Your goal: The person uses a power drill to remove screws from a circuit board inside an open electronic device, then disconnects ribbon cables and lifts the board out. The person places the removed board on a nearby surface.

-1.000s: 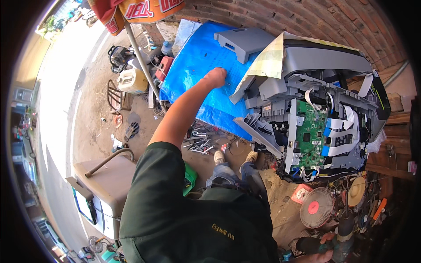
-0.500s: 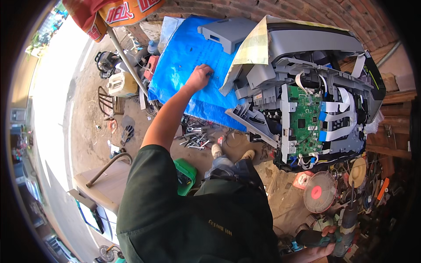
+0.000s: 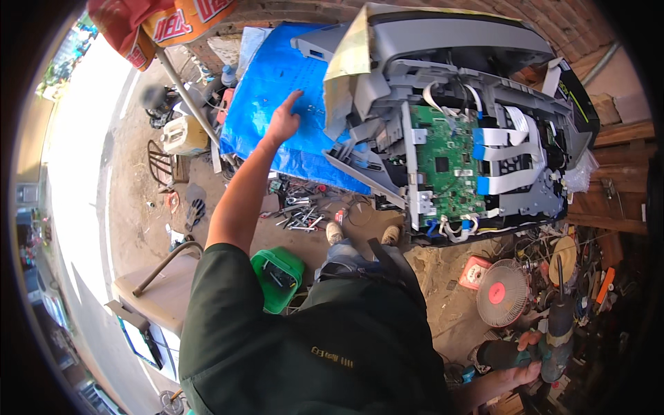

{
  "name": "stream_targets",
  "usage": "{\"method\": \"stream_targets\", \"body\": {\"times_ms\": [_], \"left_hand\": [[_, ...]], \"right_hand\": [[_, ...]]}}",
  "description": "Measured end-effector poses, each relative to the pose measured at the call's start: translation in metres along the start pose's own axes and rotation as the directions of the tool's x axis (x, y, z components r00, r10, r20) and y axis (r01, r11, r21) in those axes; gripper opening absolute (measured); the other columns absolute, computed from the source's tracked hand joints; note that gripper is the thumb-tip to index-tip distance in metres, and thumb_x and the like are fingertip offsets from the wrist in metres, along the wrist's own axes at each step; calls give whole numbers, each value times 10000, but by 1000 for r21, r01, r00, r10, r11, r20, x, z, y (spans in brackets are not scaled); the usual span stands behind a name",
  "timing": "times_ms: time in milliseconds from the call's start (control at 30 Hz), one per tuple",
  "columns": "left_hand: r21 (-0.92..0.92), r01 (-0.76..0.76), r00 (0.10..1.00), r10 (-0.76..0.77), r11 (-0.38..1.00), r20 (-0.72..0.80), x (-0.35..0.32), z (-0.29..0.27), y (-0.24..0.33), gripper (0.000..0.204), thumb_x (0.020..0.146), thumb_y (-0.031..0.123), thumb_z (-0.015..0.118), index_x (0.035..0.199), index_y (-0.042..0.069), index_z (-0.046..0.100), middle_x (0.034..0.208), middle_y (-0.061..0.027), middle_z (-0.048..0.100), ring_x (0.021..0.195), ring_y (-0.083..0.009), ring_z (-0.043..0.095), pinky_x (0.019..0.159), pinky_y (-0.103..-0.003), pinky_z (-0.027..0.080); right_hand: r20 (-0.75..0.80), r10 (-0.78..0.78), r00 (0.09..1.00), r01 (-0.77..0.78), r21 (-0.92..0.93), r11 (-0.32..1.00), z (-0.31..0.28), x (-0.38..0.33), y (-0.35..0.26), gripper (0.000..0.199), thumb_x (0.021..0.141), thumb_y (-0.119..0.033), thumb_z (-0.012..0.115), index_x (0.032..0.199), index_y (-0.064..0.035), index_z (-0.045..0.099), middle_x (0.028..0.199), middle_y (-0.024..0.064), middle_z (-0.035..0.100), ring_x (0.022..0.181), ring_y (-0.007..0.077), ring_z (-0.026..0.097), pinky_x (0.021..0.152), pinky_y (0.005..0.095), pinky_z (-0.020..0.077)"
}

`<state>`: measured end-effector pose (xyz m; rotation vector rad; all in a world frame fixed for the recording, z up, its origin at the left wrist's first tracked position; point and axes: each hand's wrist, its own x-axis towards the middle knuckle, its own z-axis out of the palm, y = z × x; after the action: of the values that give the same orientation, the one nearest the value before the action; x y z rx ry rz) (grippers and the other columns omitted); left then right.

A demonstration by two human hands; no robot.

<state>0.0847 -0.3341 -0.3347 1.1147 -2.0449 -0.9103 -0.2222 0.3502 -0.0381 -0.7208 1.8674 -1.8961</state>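
Observation:
My left hand (image 3: 283,120) is over the blue sheet (image 3: 266,97) with its index finger stretched out and the thumb apart; nothing shows in it. A few small light bits (image 3: 315,108), too small to name, lie on the sheet beside it. To the right stands a grey printer (image 3: 477,45) with its side opened. A green circuit board (image 3: 443,162) and white ribbon cables (image 3: 510,181) with blue ends are exposed there. At the lower right, my right hand (image 3: 527,361) is wrapped round a cordless drill (image 3: 557,339) with a long dark bit pointing up.
Tools (image 3: 302,216) are scattered on the ground beyond my shoes. A green bin (image 3: 277,280) stands by my left side, near a cardboard box (image 3: 155,283). A fan (image 3: 503,294) sits at the right among clutter. A pole (image 3: 185,93) rises at the left.
My left hand has moved slightly left and up over the sheet, its index finger now extended. The view has shifted, so the printer appears further left. My right hand still holds the drill.

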Motion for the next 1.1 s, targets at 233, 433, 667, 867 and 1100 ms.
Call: {"method": "stream_targets", "body": {"times_ms": [233,433,667,867,1100], "left_hand": [[-404,-51,828,-188,913,-529,-49,-84,148,378,983,25,563,1355,-38,578,1314,-145,651,1198,-202,621,1022,-330,489],[-416,-285,880,63,864,-472,-142,-83,364,268,979,38,627,1209,-97,599,1160,-123,668,968,-136,621,855,-309,494],[302,-394,919,364,868,154,-139,-10,468,235,760,83,836,966,75,722,941,-47,662,860,-268,581,791,-381,468],[394,-323,947,293,861,135,-139,14,467,207,775,137,822,961,110,735,824,-23,603,866,-248,554,816,-391,401],[391,-332,943,312,859,115,-136,19,459,149,771,167,828,891,121,753,806,-10,599,838,-230,554,794,-376,380]], "right_hand": [[325,-208,923,192,82,978,-29,93,2,738,809,-441,787,1299,37,512,1090,138,607,868,237,591,721,346,462],[560,-237,794,502,-382,776,-74,197,-42,890,752,-478,840,1372,61,497,1227,153,626,1023,252,633,840,370,502],[817,188,545,674,-561,481,65,278,-158,872,645,-397,948,1357,-38,597,1287,86,673,1215,213,633,1067,400,467],[937,125,327,844,-349,407,105,296,-176,890,606,-166,936,1397,-11,559,1280,117,663,1171,208,644,1028,382,520],[893,159,421,710,-434,555,123,294,-187,884,602,-160,937,1390,-7,564,1265,113,669,1162,200,648,1020,376,528]]}}
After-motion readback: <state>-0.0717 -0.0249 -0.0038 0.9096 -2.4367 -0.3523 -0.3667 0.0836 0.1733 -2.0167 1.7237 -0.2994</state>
